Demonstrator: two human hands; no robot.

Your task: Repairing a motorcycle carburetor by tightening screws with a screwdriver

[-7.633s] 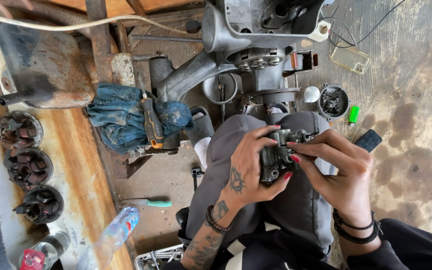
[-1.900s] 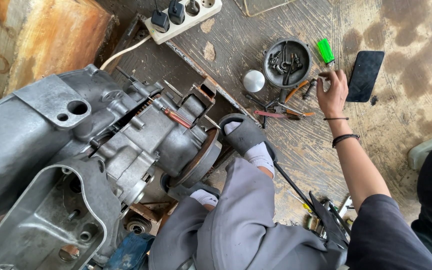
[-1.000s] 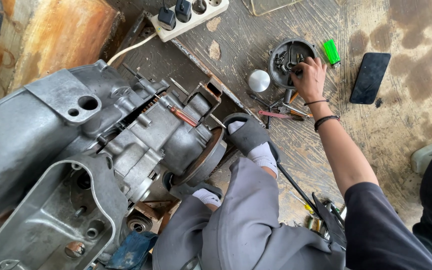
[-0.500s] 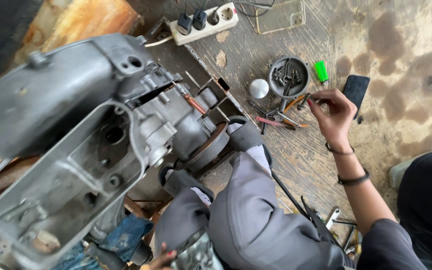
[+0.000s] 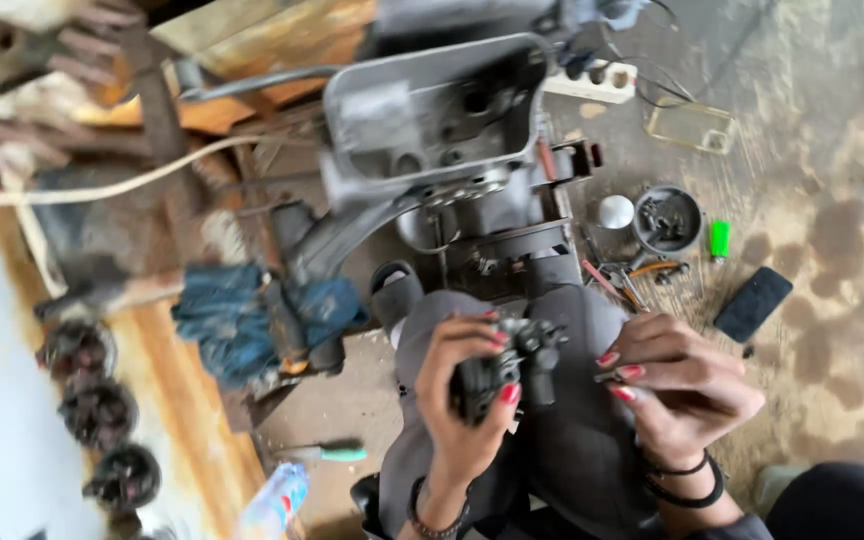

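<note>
Carb part [image 5: 500, 368] sits over my lap, in my left hand [image 5: 462, 395]; right hand [image 5: 682, 385] just beside it to the right. Engine casing [image 5: 432, 110] stands ahead of my knees. Round tray [image 5: 667, 220] w/ bits on floor to the front right, phone [image 5: 752, 303] right of it. Screwdriver [image 5: 327, 452] on floor to my left.

A repair workshop, rough and oily. Stained concrete floor [image 5: 832, 150] strewn with tools. Grey engine casing [image 5: 432, 110] opened up at top centre, round tray of small parts [image 5: 667, 220] at upper right, screwdriver [image 5: 327, 452] at lower centre, dark greasy machine parts [image 5: 97, 410] lined along the left edge.
</note>
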